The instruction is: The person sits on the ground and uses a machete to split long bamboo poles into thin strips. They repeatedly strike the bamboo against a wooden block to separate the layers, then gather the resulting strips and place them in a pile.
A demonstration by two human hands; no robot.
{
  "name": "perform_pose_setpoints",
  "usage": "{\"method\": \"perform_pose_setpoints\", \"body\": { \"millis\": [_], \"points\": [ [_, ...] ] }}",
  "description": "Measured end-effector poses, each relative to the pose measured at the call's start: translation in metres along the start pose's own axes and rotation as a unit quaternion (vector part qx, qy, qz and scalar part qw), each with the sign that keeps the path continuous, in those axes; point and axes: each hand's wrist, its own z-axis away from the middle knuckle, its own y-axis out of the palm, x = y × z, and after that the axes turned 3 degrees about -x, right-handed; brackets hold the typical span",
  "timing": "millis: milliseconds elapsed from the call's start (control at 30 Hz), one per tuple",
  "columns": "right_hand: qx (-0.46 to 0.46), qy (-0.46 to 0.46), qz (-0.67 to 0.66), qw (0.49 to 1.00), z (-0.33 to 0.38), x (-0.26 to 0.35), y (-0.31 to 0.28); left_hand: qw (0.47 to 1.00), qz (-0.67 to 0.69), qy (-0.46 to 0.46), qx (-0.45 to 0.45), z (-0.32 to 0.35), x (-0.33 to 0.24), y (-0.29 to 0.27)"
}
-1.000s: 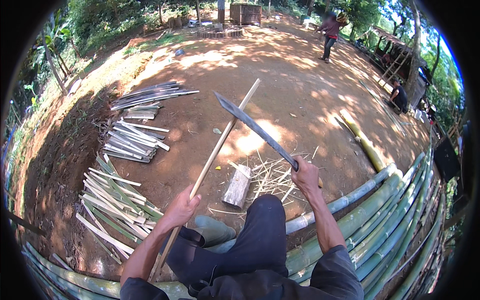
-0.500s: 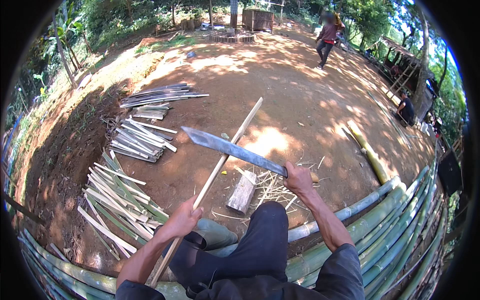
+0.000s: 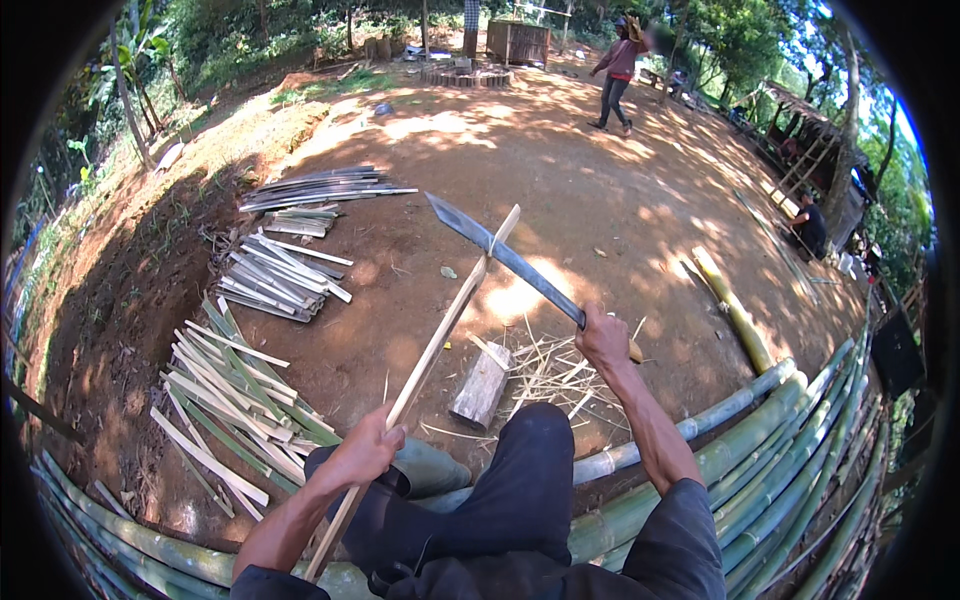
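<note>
Dirt ground (image 3: pixel 540 170), right hand (image 3: pixel 603 338) forward

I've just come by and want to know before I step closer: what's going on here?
A person is working with a blade. The left grip holds a long, pale strip slanting up and away, and the right grip holds a long knife. Its blade crosses the strip near the far end; how deep it bites is hard to tell. A short log lies beside loose shavings, with a heap of cut strips at the left and green bamboo poles at the right.
</note>
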Motion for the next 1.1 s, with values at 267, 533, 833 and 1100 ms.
{"method": "perform_pose_setpoints", "body": {
  "millis": [267, 533, 833, 1100],
  "points": [
    [-0.020, 0.134, 0.018, 0.991, -0.026, -0.044, 0.021, 0.999, 0.013, -0.035, 0.003, 0.022, -0.008, 0.005],
    [-0.041, 0.130, -0.077, 0.988, 0.017, -0.010, 0.002, 0.963, 0.220, -0.120, 0.095, 0.025, -0.041, -0.007],
    [-0.050, -0.038, -0.052, 0.997, 0.002, 0.010, -0.007, 0.940, 0.295, -0.112, 0.131, 0.031, -0.045, -0.009],
    [-0.061, -0.078, -0.052, 0.994, -0.002, 0.009, 0.002, 0.934, 0.314, -0.122, 0.116, 0.036, -0.038, -0.008]
  ]
}}
